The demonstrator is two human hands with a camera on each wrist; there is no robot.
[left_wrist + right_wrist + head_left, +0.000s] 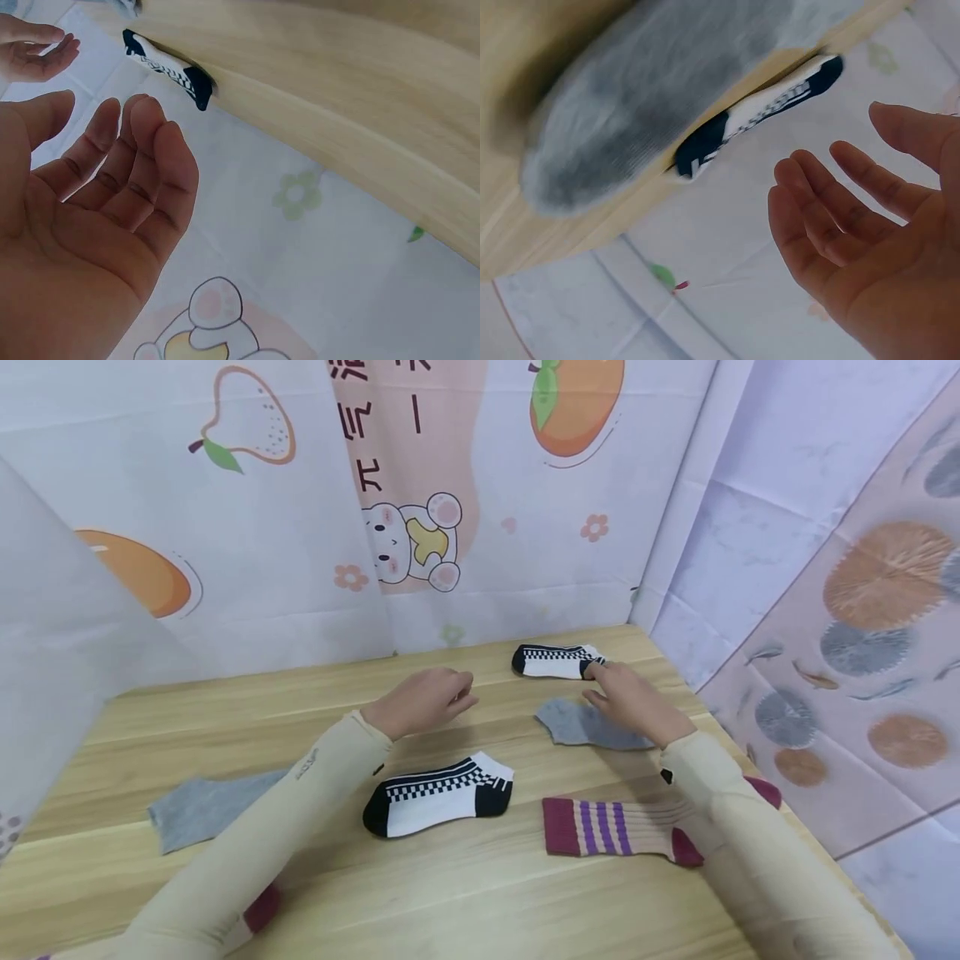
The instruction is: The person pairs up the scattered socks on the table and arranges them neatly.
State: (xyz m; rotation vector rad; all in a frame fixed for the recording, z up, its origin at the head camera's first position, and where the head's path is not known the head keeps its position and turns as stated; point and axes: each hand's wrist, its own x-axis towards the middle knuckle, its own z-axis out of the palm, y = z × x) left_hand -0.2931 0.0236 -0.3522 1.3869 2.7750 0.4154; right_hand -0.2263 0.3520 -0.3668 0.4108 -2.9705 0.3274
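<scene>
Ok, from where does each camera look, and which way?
Head-worn: faces forward and down over the table; left fingers, right fingers, sleeves show.
Left wrist-worn: looks past left fingers toward the far checkered sock; right fingers show too.
Right wrist-worn: looks past right fingers toward a grey sock.
Both wrist views share the far checkered sock.

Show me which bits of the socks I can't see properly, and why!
- Left gray sock, head view: right end hidden by the left sleeve.
- Lower-left maroon-patched sock, head view: partly hidden by that sleeve, partly cut off by the bottom edge.
- Right purple-striped sock, head view: part hidden by the right sleeve.
- Right gray sock, right wrist view: blurred, cut off by the top edge.
</scene>
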